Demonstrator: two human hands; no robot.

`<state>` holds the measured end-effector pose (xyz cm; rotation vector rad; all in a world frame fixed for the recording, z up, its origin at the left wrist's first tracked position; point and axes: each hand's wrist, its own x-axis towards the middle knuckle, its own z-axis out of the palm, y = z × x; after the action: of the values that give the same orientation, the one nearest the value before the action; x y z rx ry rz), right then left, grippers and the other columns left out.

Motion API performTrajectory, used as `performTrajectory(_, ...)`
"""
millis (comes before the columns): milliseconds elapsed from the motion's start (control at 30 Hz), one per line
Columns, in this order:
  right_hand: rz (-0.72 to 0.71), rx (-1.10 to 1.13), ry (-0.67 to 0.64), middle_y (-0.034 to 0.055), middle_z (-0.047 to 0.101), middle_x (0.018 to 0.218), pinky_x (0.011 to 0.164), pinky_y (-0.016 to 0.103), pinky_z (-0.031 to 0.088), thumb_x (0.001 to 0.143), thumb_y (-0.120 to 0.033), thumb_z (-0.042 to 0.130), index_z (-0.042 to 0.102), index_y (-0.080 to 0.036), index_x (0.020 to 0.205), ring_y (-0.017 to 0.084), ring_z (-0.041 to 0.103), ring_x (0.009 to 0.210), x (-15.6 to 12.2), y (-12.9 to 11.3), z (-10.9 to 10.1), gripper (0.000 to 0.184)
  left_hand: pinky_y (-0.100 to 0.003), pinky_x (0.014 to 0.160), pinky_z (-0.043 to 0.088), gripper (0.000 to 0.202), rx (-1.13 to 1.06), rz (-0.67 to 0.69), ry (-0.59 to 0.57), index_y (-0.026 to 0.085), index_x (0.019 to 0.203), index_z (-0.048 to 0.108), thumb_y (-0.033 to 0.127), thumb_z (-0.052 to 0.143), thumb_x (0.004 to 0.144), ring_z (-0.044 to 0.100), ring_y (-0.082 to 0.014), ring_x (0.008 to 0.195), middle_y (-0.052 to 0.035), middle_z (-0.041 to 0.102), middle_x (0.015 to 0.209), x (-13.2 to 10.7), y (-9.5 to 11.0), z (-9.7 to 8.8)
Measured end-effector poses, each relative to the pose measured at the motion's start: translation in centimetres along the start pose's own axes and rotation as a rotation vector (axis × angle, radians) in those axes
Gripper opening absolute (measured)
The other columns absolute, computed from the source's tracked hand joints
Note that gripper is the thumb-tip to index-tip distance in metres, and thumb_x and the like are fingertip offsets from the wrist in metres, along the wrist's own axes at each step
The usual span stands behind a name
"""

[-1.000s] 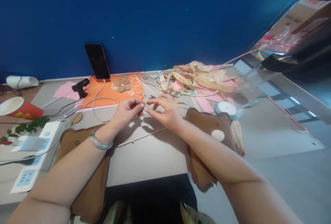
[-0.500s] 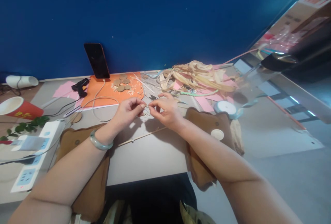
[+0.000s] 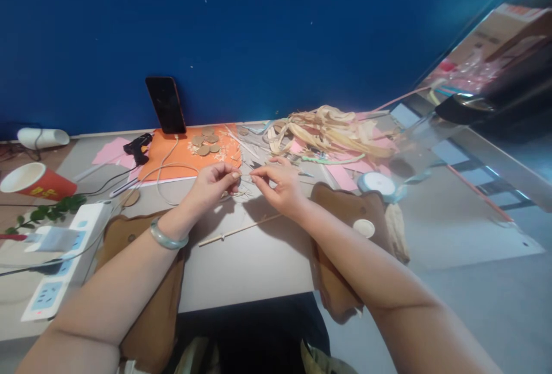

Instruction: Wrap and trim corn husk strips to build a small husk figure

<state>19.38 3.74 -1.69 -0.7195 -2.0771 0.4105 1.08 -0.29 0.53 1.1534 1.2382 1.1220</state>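
Head view: mid-worktop [image 3: 241, 264], the left hand [image 3: 213, 185] and right hand [image 3: 281, 189] each pinch one end of a thin pale strand [image 3: 245, 176], fingertips almost meeting. A wooden stick [image 3: 237, 230] lies just nearer, and dried husks [image 3: 332, 129] lie far right.

the thin strand [image 3: 245, 177] pinched between the fingertips of the left hand [image 3: 213, 185] and the right hand [image 3: 281, 189] is too small to tell what it is. the right end of the stick [image 3: 235, 231] is hidden under the right wrist. the left cushion [image 3: 150, 316] is partly covered by the forearm. the red cup [image 3: 37, 183] is clipped by the left edge. the box [image 3: 500, 40] at far right is blurred, its print unreadable.
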Motion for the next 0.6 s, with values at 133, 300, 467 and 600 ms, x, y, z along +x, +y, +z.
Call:
performTrajectory(133, -0.002, 0.006, -0.045, -0.0010, 0.069, 0.070, 0.093, 0.037, 0.035, 0.089, -0.025, 0.058, 0.067, -0.020, 0.081, 0.011, 0.055, 0.058, -0.02, 0.17, 0.20, 0.012, -0.021, 0.054, 0.044, 0.038, -0.059, -0.045, 0.027, 0.013, 0.086, 0.065, 0.047, 0.072, 0.070, 0.056, -0.0093, 0.057, -0.0016, 0.064, 0.070, 0.54, -0.70, -0.11)
performTrajectory(300, -0.025, 0.013, -0.078, -0.0001, 0.066, 0.069, 0.091, 0.037, 0.034, 0.090, -0.025, 0.057, 0.068, -0.020, 0.081, 0.013, 0.058, 0.065, -0.08, 0.18, 0.40, 0.015, -0.021, 0.053, 0.042, 0.041, 0.009, -0.077, -0.148, 0.012, 0.070, 0.063, 0.052, 0.071, 0.071, 0.053, -0.0090, 0.054, -0.0008, 0.060, 0.061, 0.62, -1.14, 0.03)
performTrajectory(467, 0.003, 0.037, -0.069, -0.0012, 0.064, 0.067, 0.089, 0.036, 0.035, 0.089, -0.026, 0.058, 0.063, -0.019, 0.076, 0.011, 0.053, 0.059, 0.07, 0.14, 0.30, 0.016, -0.020, 0.047, 0.035, 0.041, 0.038, -0.089, -0.120, 0.012, 0.065, 0.058, 0.050, 0.073, 0.068, 0.046, -0.0061, 0.047, 0.0015, 0.055, 0.055, 0.45, -0.72, -0.10)
performTrajectory(600, 0.007, 0.030, -0.087, -0.0005, 0.061, 0.067, 0.084, 0.035, 0.035, 0.089, -0.023, 0.055, 0.058, -0.018, 0.075, 0.013, 0.052, 0.063, 0.18, 0.19, 0.35, 0.015, -0.019, 0.045, 0.033, 0.042, 0.113, -0.109, -0.139, 0.013, 0.066, 0.055, 0.053, 0.069, 0.071, 0.045, -0.0060, 0.045, 0.0020, 0.054, 0.053, 0.40, -0.46, -0.23)
